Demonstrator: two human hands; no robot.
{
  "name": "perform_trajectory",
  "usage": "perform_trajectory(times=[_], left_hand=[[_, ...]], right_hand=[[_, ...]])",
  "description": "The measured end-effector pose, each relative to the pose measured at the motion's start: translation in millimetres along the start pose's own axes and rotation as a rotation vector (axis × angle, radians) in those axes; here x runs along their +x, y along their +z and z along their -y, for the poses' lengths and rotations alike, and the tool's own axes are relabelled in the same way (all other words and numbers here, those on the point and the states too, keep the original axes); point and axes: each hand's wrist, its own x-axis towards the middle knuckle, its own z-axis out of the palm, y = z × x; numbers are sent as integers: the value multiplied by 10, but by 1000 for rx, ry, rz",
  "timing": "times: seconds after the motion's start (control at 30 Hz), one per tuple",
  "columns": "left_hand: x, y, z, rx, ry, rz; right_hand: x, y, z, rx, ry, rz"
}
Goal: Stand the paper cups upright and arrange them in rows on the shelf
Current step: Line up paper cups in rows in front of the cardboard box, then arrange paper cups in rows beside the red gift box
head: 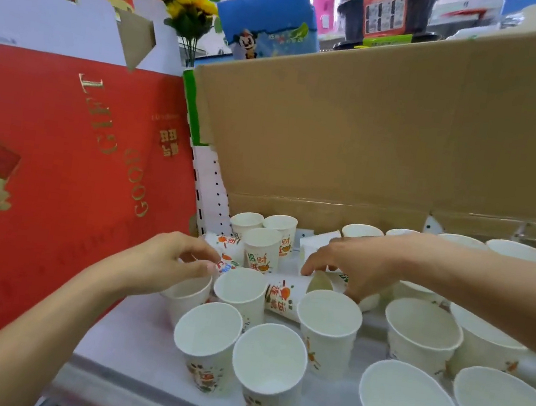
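In the head view, both hands were held out over a white shelf (136, 339) on which many paper cups (208, 331) were standing. Most of them were upright with the mouth up: a group was seen below and between the hands, larger ones under the right forearm, and a row behind the hands along the back.

The left hand (170, 265) was held with curled fingers above the rim of one upright cup, the thumb tip close to the index finger; whether something was pinched could not be told. Just beyond its fingertips a second lying cup (228, 248) was seen on its side.

The right hand (354, 265) was turned downward with the fingers spread and bent. Between the two hands a lying cup (283, 297) was placed on its side, its mouth turned toward the right hand. Whether it was gripped could not be told.

To the left of the left hand a red gift box (61, 158) was standing. Behind both hands a cardboard box (371, 131) was seen, and far beyond the left hand, yellow flowers (187, 4).
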Motion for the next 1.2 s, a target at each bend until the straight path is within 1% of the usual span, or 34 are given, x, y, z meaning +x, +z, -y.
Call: perform_trajectory(times=[0.07, 0.13, 0.2, 0.27, 0.37, 0.5, 0.57, 0.63, 0.7, 0.8, 0.87, 0.93, 1.07, 1.13, 1.2], left_hand=[[20, -30, 53, 31, 15, 14], [90, -77, 99, 67, 3, -69], [176, -110, 95, 133, -70, -132], [261, -108, 68, 195, -176, -86], [358, -68, 73, 114, -243, -7], [435, -38, 115, -46, -155, -54], [438, -43, 51, -50, -83, -74], [434, -44, -27, 10, -31, -72], [434, -40, -68, 77, -16, -65], [450, -20, -87, 105, -60, -56], [457, 5, -109, 64, -88, -28], [474, 40, -115, 20, -114, -2], [493, 105, -75, -133, -117, 0], [481, 111, -61, -209, -111, -21], [465, 94, -49, -250, -74, -83]], right_hand=[[34, 33, 5, -24, 19, 4], [67, 75, 4, -26, 47, -1], [101, 109, -26, -24, 72, -4], [88, 99, -38, -25, 102, -19], [14, 45, -50, 22, 139, -64], [-97, -3, -123, 170, 192, -136], [-131, -13, -168, 199, 207, -160], [-156, -22, -171, 197, 237, -126], [-160, -23, -155, 169, 271, -64], [-179, -100, -88, 149, 304, 27], [-207, -224, -28, 152, 294, 63], [-225, -367, 29, 179, 252, 56], [-140, -441, 145, 259, 119, -104], [-54, -408, 232, 256, 97, -85], [47, -380, 311, 219, 88, -11]])
